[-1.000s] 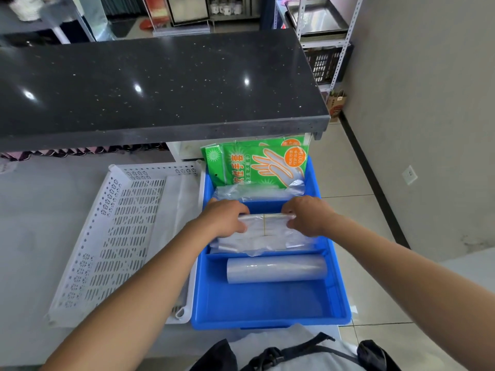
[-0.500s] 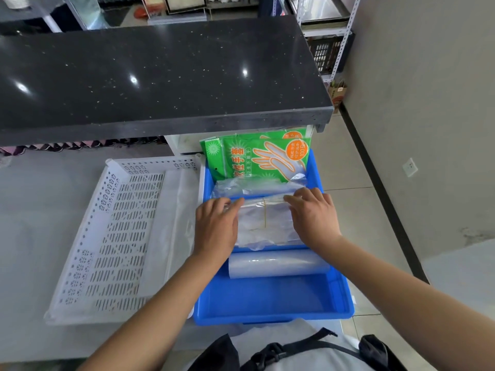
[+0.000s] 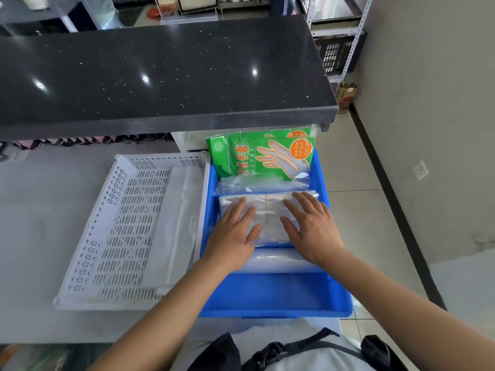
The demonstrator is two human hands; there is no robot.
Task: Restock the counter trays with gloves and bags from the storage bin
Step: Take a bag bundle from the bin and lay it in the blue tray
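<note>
Two trays sit side by side on the pale grey counter [image 3: 40, 210] in front of you, under the overhang of a black speckled stone shelf [image 3: 160, 70]. On the left is a white perforated tray [image 3: 107, 236]; along its right side lies a flat stack of clear plastic sheets or bags [image 3: 182, 218], hard to make out against the white. Touching its right edge is a blue tray [image 3: 267, 295], whose near part shows bare blue floor.

Your left hand [image 3: 233, 234] lies palm down on the left half of a bundle of clear plastic bags [image 3: 267, 212] in the middle of the blue tray. Its fingers are straight and slightly spread, and the thumb reaches toward the centre of the bundle. A thin yellowish rubber band [image 3: 266, 210] runs front to back across the bundle, between your two hands. Your right hand [image 3: 308, 228] lies flat on the right half, fingers straight and slightly spread, thumb pointing inward. Neither hand curls round anything.

Just in front of your wrists, a roll of clear plastic bags [image 3: 281, 261] lies crosswise in the blue tray. Behind the bundle sits a looser clear bag pack [image 3: 251, 183], and behind that, green packets of disposable gloves [image 3: 262, 156] stand leaning at the tray's far end, printed with a hand outline. To the far right are a tiled floor [image 3: 361, 210] and a beige wall [image 3: 428, 103].
</note>
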